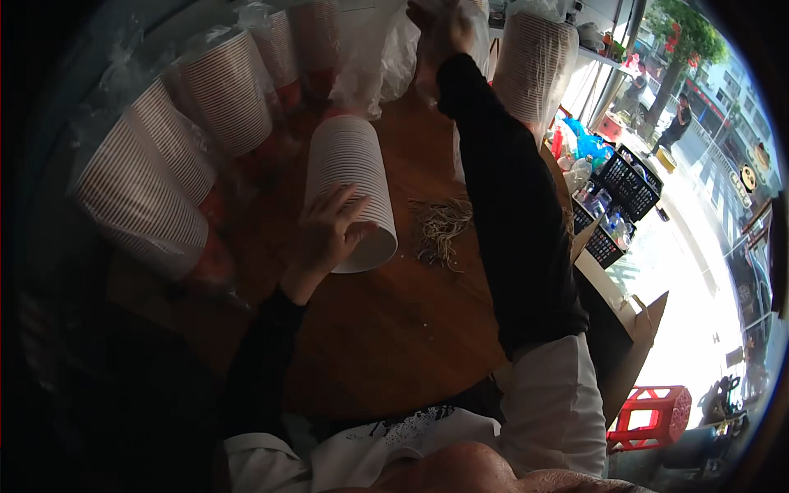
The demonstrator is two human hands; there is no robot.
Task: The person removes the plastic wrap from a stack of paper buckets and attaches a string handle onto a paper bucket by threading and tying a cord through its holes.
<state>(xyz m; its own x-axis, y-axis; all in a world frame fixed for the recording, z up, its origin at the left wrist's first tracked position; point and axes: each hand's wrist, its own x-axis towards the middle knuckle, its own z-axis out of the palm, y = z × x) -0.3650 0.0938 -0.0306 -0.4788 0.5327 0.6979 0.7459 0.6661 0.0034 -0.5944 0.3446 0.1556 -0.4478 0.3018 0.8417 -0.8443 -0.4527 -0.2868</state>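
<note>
A long stack of nested white paper cups [349,177] lies on its side on the brown wooden table [386,353], its open mouth toward me. My left hand [329,234] rests on the near end of that stack, fingers apart and not wrapped round it. Far off at the top edge, my right arm is stretched out. My right hand [450,33] is there beside crumpled clear plastic bags [382,62], its fingers partly seen and spread; any contact with the plastic is unclear. Right of the cups lies a loose pile of thin tan rubber bands [444,226].
Plastic-wrapped cup stacks [226,94] stand along the left and back of the table, another wrapped stack [536,66] at the back right. An open cardboard box [620,316], black crates [625,185] with bottles and a red stool [653,417] are on the right.
</note>
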